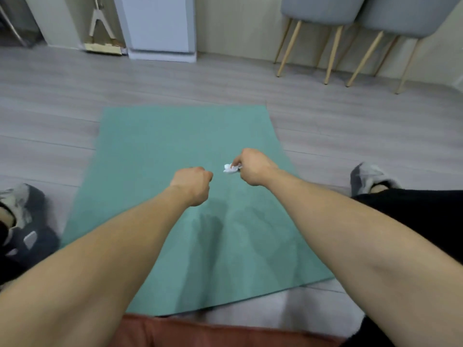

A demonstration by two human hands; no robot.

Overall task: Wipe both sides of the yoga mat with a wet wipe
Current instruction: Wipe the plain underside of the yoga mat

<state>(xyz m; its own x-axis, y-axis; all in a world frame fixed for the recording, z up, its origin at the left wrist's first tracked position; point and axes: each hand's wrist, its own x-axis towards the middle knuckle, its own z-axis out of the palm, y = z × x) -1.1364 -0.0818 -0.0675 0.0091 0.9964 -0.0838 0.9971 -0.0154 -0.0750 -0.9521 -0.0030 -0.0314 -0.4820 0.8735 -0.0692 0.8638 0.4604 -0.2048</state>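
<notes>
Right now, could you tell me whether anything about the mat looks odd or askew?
The mat lies flat, slightly angled to the floorboards. Darker streaks near its front look like damp from wiping, not damage. The right hand pinches the wipe.

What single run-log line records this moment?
right hand: pinches wet wipe | left hand: fisted, empty | yoga mat: flat on floor | stage: wiping top side

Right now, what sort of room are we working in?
Probably a room in a home: a green yoga mat lies on grey wood-look flooring, two grey upholstered chairs with pale wooden legs stand by the wall, and a white cabinet-like unit stands at the back.
</notes>
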